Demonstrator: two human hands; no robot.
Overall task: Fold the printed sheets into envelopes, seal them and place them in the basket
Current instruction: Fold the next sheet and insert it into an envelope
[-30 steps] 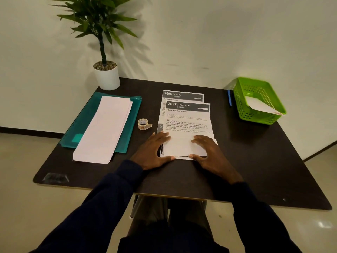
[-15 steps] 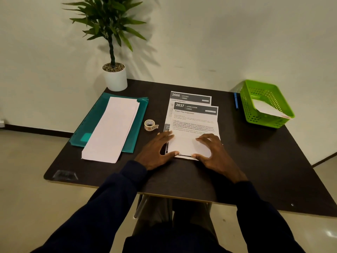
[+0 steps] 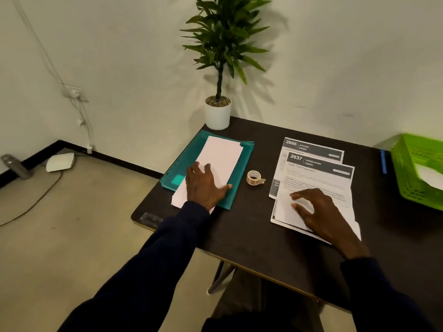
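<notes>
A printed sheet headed 2637 (image 3: 318, 180) lies on the dark table with its near part folded up, on top of a sheet headed 2666 (image 3: 311, 147). My right hand (image 3: 321, 212) rests on the folded part, fingers spread and curled. A stack of white envelopes (image 3: 220, 159) lies on a teal folder (image 3: 242, 164) at the left. My left hand (image 3: 203, 185) lies flat on the near end of that stack, fingers apart. The green basket (image 3: 407, 178) at the right edge holds a white envelope (image 3: 429, 176).
A small roll of tape (image 3: 254, 177) sits between the folder and the sheets. A potted plant (image 3: 218, 111) stands at the table's back corner. A blue pen (image 3: 383, 161) lies beside the basket. Cables and a white device (image 3: 60, 161) lie on the floor left.
My left hand has left the printed sheet and moved left onto the envelope stack. The right hand stays on the folded sheet. The view has swung to the left.
</notes>
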